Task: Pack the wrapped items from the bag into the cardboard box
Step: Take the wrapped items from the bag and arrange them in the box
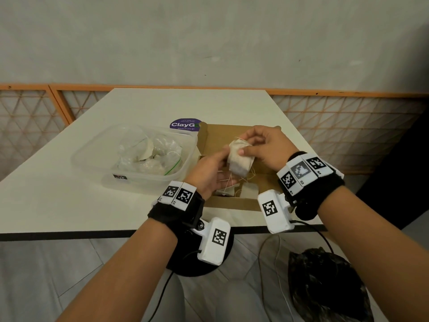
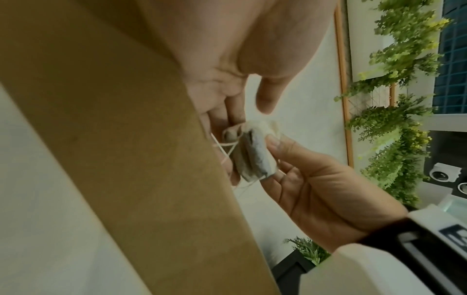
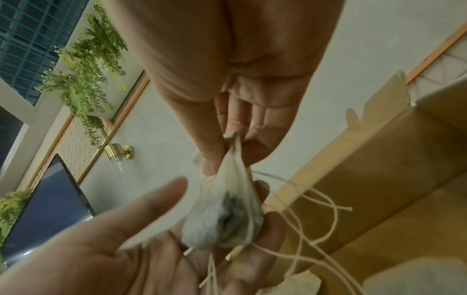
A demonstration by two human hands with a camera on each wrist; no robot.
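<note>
A cloth-wrapped bundle (image 1: 240,160) with loose string hangs over the open cardboard box (image 1: 232,202). My right hand (image 1: 246,146) pinches its gathered top between thumb and fingers (image 3: 212,159). My left hand (image 1: 216,168) lies palm up under it, fingers fairly straight, carrying its bottom (image 3: 225,215). String ends (image 3: 328,219) dangle toward the box. Other wrapped items (image 1: 249,190) lie inside the box. The clear zip bag (image 1: 151,154) sits in a plastic tub (image 1: 92,149) to the left. In the left wrist view a box flap (image 2: 126,139) hides much of the left side.
A purple round sticker (image 1: 184,125) lies on the white table behind the box. The table's front edge (image 1: 92,233) is just below my wrists. A black bag (image 1: 325,287) and cables lie on the floor. An orange lattice fence (image 1: 348,126) stands behind the table.
</note>
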